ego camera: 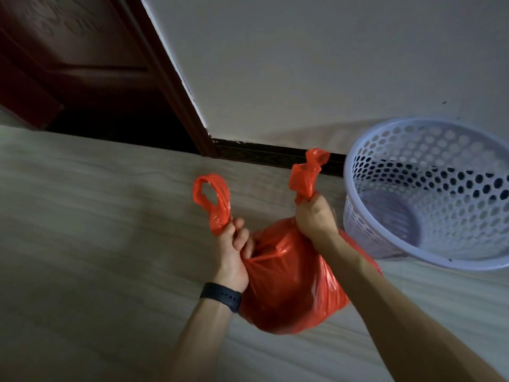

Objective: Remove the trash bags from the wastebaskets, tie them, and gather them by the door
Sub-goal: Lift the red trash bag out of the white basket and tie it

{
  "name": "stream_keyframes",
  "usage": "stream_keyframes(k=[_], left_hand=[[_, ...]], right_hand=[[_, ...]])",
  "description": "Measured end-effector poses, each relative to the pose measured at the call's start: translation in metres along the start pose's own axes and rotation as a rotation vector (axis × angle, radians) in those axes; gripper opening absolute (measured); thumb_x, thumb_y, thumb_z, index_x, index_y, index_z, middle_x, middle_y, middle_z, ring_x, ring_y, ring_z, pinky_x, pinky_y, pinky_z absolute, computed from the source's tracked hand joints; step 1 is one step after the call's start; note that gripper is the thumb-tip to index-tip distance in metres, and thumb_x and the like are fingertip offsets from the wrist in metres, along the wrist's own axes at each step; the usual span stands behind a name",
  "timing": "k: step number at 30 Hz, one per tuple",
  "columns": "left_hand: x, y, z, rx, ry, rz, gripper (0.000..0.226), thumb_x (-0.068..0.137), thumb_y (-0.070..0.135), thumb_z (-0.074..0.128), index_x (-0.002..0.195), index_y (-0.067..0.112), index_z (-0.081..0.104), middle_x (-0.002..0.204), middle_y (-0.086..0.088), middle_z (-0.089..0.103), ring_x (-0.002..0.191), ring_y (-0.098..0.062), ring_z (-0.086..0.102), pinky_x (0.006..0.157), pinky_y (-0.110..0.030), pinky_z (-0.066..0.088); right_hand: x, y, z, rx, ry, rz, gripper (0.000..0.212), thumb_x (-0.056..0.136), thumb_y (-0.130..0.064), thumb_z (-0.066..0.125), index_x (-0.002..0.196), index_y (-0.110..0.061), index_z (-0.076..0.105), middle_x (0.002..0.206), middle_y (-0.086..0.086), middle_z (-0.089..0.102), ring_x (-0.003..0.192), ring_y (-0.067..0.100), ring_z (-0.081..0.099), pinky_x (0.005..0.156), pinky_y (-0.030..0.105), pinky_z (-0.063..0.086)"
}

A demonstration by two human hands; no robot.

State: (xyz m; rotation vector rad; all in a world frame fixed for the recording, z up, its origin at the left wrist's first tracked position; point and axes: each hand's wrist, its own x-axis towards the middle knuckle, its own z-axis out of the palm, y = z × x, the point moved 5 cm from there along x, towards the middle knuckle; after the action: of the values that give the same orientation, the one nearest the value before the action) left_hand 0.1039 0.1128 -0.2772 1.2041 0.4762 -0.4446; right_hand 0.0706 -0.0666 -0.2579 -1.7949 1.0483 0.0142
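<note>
Left hand (234, 252), right hand (314, 219): fists on bag (289, 285)

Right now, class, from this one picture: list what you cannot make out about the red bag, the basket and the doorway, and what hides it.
Head view, red bag: opaque plastic hides its contents.
Head view, knot: left hand and right hand cover the neck; tied or not is unclear.
Head view, wastebasket: right side cut off by the frame edge.
Head view, doorway: too dark to see inside.
</note>
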Motion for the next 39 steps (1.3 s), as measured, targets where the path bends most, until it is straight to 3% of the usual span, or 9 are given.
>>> stream_keyframes(k=[7,12,15,18,22,25,29,35,39], left_hand=[[-0.004,0.016,0.015,-0.11,-0.094,-0.036,0.045,0.102,0.023,0.04,0.06,0.022,0.055,0.041,0.011,0.038,0.029,-0.007,0.036,0.045,-0.021,0.037],[0.0,0.011,0.02,0.24,-0.145,0.101,0.041,0.105,0.031,0.029,0.066,0.018,0.035,0.036,0.008,0.028,0.021,-0.007,0.022,0.025,-0.018,0.015],[-0.002,0.007,0.024,0.393,-0.219,0.162,0.042,0.093,0.049,0.045,0.059,0.025,0.04,0.049,0.008,0.035,0.04,-0.014,0.03,0.045,-0.03,0.025],[-0.006,0.011,0.023,0.509,-0.275,0.192,0.04,0.084,0.054,0.047,0.057,0.027,0.039,0.058,0.006,0.034,0.053,-0.015,0.031,0.058,-0.037,0.024],[-0.006,0.021,0.032,0.719,-0.288,0.304,0.032,0.106,0.027,0.032,0.098,0.013,0.06,0.077,-0.004,0.042,0.078,-0.005,0.064,0.078,-0.029,0.045],[-0.006,0.014,0.035,1.027,-0.307,0.377,0.038,0.104,0.033,0.037,0.128,0.008,0.054,0.115,-0.009,0.063,0.114,-0.029,0.061,0.1,-0.041,0.046],[-0.013,0.02,0.057,1.296,-0.425,0.654,0.047,0.096,0.051,0.033,0.132,0.024,0.05,0.108,-0.015,0.072,0.098,-0.038,0.067,0.08,-0.046,0.054],[-0.003,0.031,0.067,1.771,-0.367,0.669,0.033,0.097,0.017,0.047,0.125,0.0,0.05,0.102,-0.027,0.067,0.095,-0.046,0.062,0.068,-0.045,0.042],[-0.011,0.028,0.076,1.926,-0.464,0.787,0.029,0.101,0.023,0.035,0.12,0.012,0.055,0.107,-0.014,0.068,0.097,-0.039,0.065,0.077,-0.044,0.051]], right_hand=[[0.015,-0.007,-0.008,0.388,0.021,0.159,0.022,0.08,-0.005,0.049,0.063,-0.014,0.059,0.048,0.004,0.064,0.063,0.031,0.069,0.071,0.05,0.058],[0.0,-0.015,0.003,-0.032,0.005,-0.098,0.049,0.088,-0.043,0.031,0.094,-0.006,0.063,0.09,0.017,0.062,0.085,0.035,0.061,0.074,0.034,0.041],[-0.011,-0.029,0.014,-0.307,-0.134,-0.26,0.051,0.098,-0.036,0.023,0.122,-0.005,0.054,0.118,0.027,0.058,0.108,0.044,0.057,0.093,0.045,0.046],[-0.01,-0.035,0.018,-0.216,-0.332,-0.208,0.053,0.088,-0.041,0.026,0.119,-0.01,0.057,0.118,0.019,0.057,0.107,0.036,0.054,0.096,0.04,0.04],[-0.008,-0.034,0.011,-0.01,-0.452,-0.215,0.029,0.098,-0.022,0.046,0.075,-0.015,0.061,0.073,0.0,0.063,0.068,0.014,0.058,0.063,0.018,0.044],[-0.012,-0.023,0.006,-0.177,-0.33,-0.418,0.024,0.095,-0.018,0.049,0.075,-0.017,0.062,0.082,0.003,0.073,0.08,0.018,0.067,0.07,0.028,0.048],[-0.022,-0.02,0.013,-0.128,-0.303,-0.681,0.021,0.08,-0.036,0.037,0.062,-0.031,0.045,0.062,-0.013,0.051,0.053,0.001,0.048,0.056,0.025,0.039],[-0.012,-0.003,0.011,0.231,-0.678,-0.22,0.026,0.062,-0.031,0.065,0.079,-0.013,0.071,0.085,0.006,0.068,0.083,0.02,0.061,0.085,0.044,0.046],[-0.022,-0.003,0.01,0.361,-0.722,-0.059,0.071,0.071,-0.076,0.067,0.122,-0.026,0.067,0.121,-0.003,0.07,0.117,0.013,0.063,0.109,0.037,0.041]])
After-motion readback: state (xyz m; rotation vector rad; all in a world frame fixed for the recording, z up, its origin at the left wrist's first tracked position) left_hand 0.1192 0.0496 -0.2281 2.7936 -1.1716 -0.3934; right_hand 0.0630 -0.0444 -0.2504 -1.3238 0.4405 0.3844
